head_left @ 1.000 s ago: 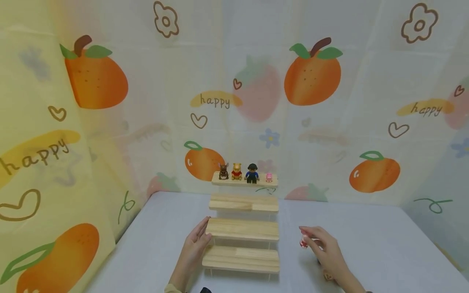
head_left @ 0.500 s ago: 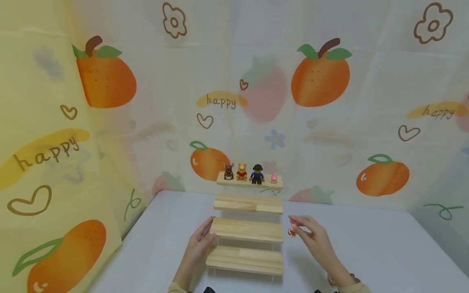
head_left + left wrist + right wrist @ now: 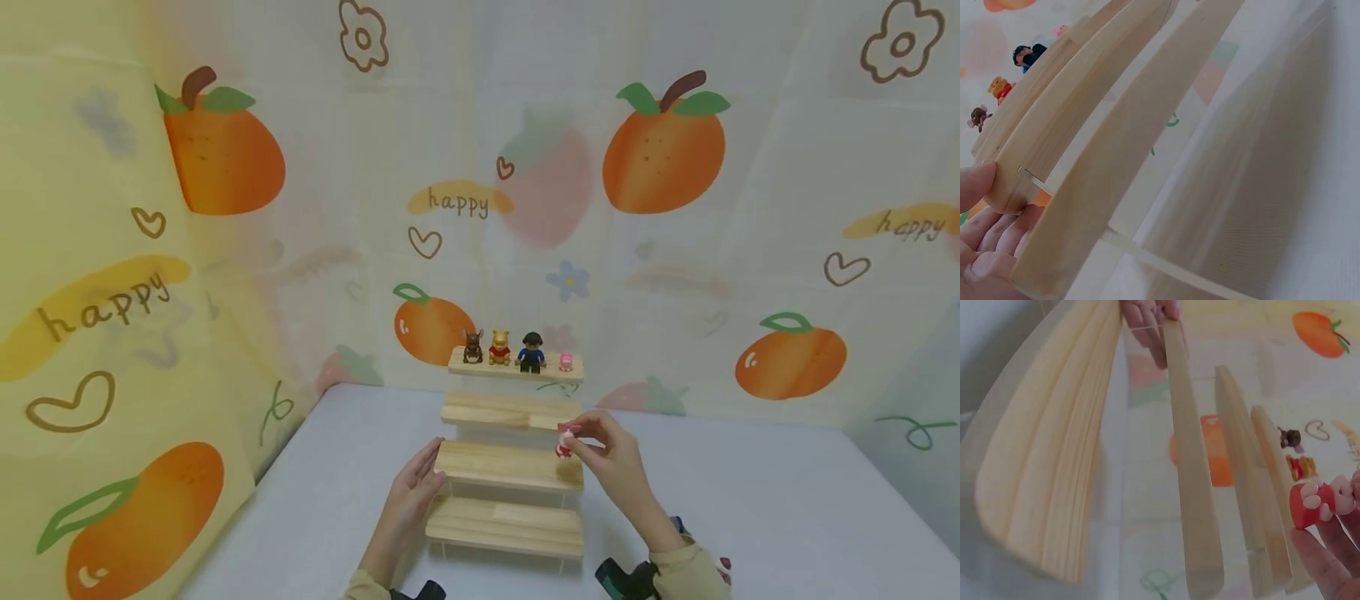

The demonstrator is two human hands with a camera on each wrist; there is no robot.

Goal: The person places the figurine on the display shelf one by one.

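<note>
I had the little red-and-pink figurine (image 3: pixel 564 443) pinched between the thumb and fingertips of the right hand (image 3: pixel 613 457), out over the right end of the second board from the bottom (image 3: pixel 495 467) on the wooden rack (image 3: pixel 510 525). Couldn't really tell from my end if it touched the wood. The left hand (image 3: pixel 405 496) gripped the other end of that same board, thumb on one face and fingers on the opposite one. Four toys stood along the top board (image 3: pixel 480 369): a brown big-eared one (image 3: pixel 472 347), a yellow bear (image 3: pixel 499 350) in red, a dark-hatted figure (image 3: pixel 532 354) and a tiny pink one (image 3: pixel 566 362). The whole thing sat on a white table (image 3: pixel 712 483), with a fruit-print backdrop (image 3: pixel 315 167) behind.
</note>
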